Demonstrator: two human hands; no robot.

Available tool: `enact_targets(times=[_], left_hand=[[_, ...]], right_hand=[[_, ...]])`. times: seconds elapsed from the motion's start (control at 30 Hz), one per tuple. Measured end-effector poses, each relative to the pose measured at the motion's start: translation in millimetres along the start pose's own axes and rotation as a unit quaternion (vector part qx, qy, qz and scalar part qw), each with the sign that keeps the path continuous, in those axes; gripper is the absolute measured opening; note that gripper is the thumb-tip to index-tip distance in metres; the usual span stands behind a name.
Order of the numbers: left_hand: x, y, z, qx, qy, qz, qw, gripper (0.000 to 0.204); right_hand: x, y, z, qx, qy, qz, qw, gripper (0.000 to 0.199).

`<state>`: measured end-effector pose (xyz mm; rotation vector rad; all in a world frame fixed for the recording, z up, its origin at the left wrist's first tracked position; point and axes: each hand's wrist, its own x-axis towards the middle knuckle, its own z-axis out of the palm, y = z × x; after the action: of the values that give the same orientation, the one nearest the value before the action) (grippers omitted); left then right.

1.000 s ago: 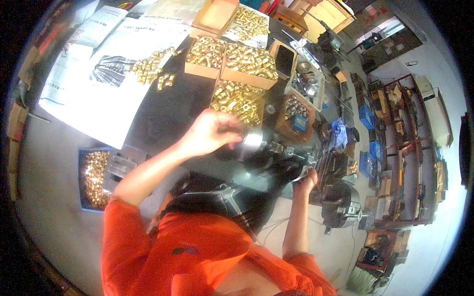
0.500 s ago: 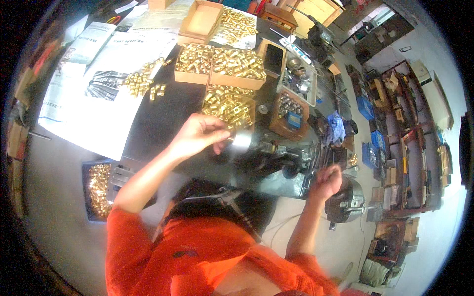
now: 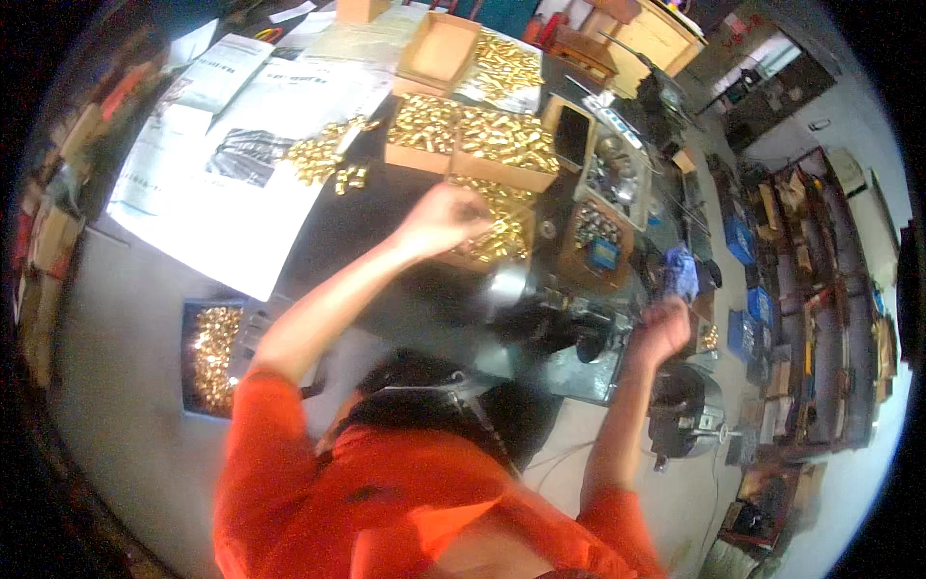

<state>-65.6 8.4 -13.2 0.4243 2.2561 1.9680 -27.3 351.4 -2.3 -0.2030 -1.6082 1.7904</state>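
Observation:
My left hand [image 3: 442,224] is over the near box of brass fittings [image 3: 503,232], its fingers curled together and blurred; whatever they pinch is hidden. Just below that box is the shiny round metal chuck [image 3: 507,284] of a small bench machine [image 3: 588,333], with no hand on it. My right hand [image 3: 664,330] is closed in a fist at the machine's right end, below a blue cloth [image 3: 681,274]. I cannot make out what lies inside that fist.
Two more cardboard boxes of brass fittings [image 3: 506,135] stand behind. Loose fittings [image 3: 323,154] lie on newspaper [image 3: 231,217] at the left. A blue bin of brass pieces [image 3: 214,357] sits low at left. A motor [image 3: 687,400] is at lower right, with shelves [image 3: 820,309] beyond.
My left hand has left the chuck and moved up and away to the near box of brass fittings. My right fist has shifted slightly up and right in the view, which has itself turned a little.

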Motion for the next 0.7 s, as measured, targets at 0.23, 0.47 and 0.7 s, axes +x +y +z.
enact_targets(times=[0.23, 0.47, 0.7], left_hand=[[-8.3, -13.2, -54.6, 0.334, 0.177, 0.039, 0.925, 0.023], [-27.6, -95.0, -149.3, 0.440, 0.317, -0.072, 0.837, 0.019], [-32.1, -132.2, -159.4, 0.441, 0.312, 0.002, 0.841, 0.012]], right_hand=[[-66.1, 4.0, -78.1, 0.100, -0.083, 0.031, 0.991, 0.023], [-49.1, 82.5, -55.6, 0.061, -0.003, 0.127, 0.990, 0.016], [-55.9, 74.8, -52.3, 0.074, 0.011, 0.164, 0.984, 0.014]])
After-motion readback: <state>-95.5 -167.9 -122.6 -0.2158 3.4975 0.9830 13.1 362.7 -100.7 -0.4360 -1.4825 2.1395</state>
